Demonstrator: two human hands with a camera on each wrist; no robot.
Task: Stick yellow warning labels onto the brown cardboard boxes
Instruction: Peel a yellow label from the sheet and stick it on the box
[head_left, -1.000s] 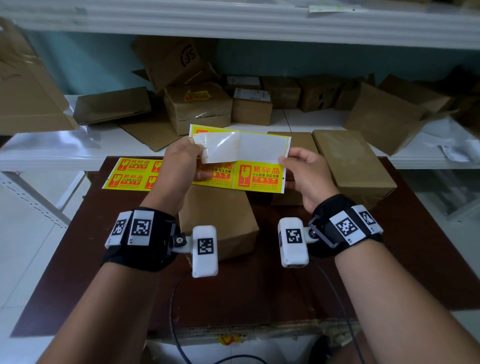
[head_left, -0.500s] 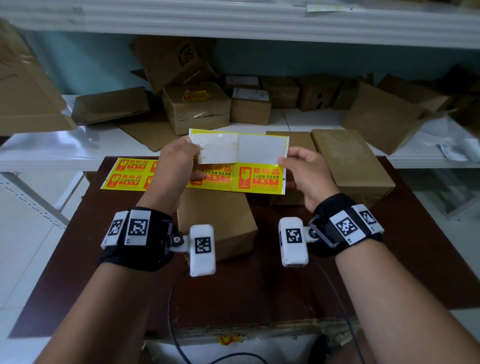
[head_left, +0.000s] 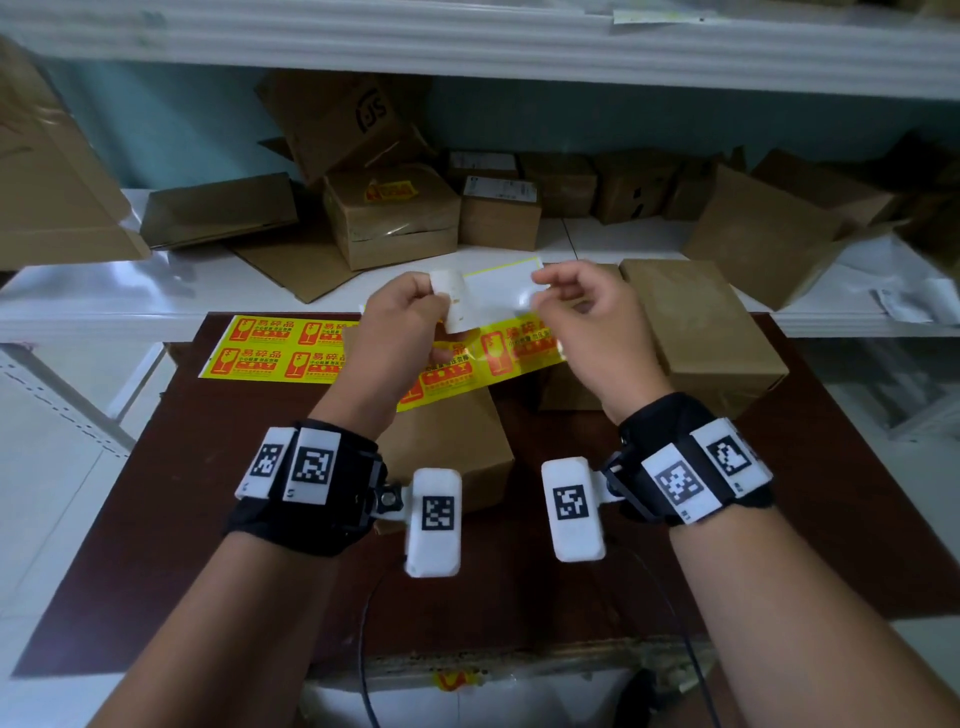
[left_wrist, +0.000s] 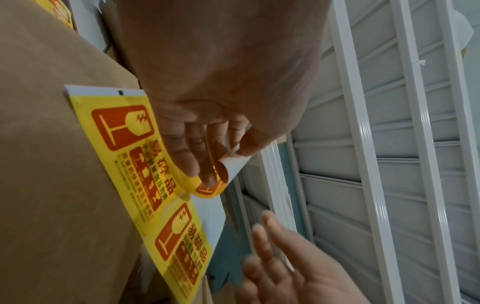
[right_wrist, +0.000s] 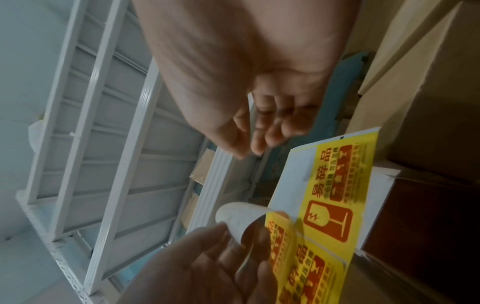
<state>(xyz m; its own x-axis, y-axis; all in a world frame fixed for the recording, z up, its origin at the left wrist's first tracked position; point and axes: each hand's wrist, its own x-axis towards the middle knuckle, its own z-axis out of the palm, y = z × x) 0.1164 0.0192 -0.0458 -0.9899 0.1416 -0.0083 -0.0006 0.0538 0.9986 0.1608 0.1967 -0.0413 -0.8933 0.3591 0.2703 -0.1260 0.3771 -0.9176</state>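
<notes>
A yellow label sheet (head_left: 506, 353) hangs in the air over a brown cardboard box (head_left: 447, 441) on the table. My left hand (head_left: 439, 299) pinches the sheet at a peeled label corner (head_left: 456, 306), which curls up white side out. In the left wrist view the fingers (left_wrist: 205, 156) lie round that curl (left_wrist: 213, 186). My right hand (head_left: 550, 296) hovers at the sheet's upper right edge with its fingers relaxed; in the right wrist view (right_wrist: 259, 139) it holds nothing. A second brown box (head_left: 696, 322) lies to the right.
Another label sheet (head_left: 270, 353) lies flat at the back left of the dark brown table (head_left: 208, 519). Behind it a white shelf (head_left: 104, 291) carries several cardboard boxes, one of them (head_left: 395, 218) bearing a yellow label. A cable (head_left: 363, 649) hangs at the table's front edge.
My right hand has let go of the sheet's right edge and moved up and left. The sheet now sags to the right, and my left hand has curled a label corner further off.
</notes>
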